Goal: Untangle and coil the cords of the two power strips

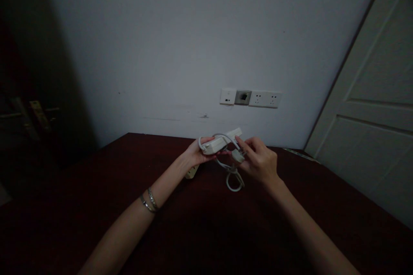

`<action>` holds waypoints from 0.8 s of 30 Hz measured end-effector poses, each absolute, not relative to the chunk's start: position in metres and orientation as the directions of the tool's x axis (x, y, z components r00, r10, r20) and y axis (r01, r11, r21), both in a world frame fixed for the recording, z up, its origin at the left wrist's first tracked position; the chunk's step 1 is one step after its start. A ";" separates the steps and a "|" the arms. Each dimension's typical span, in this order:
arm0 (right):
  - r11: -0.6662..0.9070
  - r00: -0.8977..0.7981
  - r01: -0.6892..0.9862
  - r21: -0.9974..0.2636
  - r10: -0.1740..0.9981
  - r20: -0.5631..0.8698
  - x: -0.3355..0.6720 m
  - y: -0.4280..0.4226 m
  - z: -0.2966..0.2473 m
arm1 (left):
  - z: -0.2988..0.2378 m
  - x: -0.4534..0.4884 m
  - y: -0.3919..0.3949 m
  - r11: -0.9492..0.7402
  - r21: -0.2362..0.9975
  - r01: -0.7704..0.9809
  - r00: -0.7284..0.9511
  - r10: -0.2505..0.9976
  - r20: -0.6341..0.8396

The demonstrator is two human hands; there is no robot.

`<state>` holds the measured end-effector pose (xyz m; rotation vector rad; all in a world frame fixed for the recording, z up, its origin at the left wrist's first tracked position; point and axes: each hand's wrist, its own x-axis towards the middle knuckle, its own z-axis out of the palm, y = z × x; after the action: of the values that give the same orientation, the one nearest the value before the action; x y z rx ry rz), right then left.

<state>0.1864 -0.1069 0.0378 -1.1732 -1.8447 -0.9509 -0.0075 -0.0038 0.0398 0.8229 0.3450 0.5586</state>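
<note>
My left hand (196, 153) is closed round a white power strip (213, 146), holding it tilted above the dark red table (180, 223). A white cord (235, 184) loops over the strip and dangles in a coil below it. In my right hand (263, 162) the fingers pinch a white plug (238, 156) close to the strip's right end. Below my left wrist, a yellowish block with dark slots (192, 172) lies on the table, partly covered by the hand.
A row of wall sockets (265, 99) and a dark grey wall plate (243, 97) sit on the pale wall behind the table. At the right stands a white panelled door (371, 107). A dark door with a brass handle (40, 114) is at the left.
</note>
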 end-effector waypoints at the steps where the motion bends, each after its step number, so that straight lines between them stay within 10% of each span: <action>1: 0.354 -0.301 0.920 0.169 0.360 0.883 0.185 -0.107 0.037 | 0.042 -0.006 -0.006 0.536 0.762 -0.362 0.791 0.609 -0.053; 14: 0.746 -0.096 0.646 -0.160 0.288 0.953 0.149 -0.127 0.052 | 0.041 0.009 -0.025 0.310 0.801 -0.513 0.593 0.802 0.070; 24: 0.659 0.541 0.381 -0.649 0.410 0.734 0.188 -0.119 0.083 | 0.037 0.017 -0.041 0.152 0.930 -0.334 0.731 0.664 0.154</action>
<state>0.1883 -0.1187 0.0832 -0.8940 -1.0373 0.0208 0.0172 -0.0413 0.0368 1.2220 0.3236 0.7345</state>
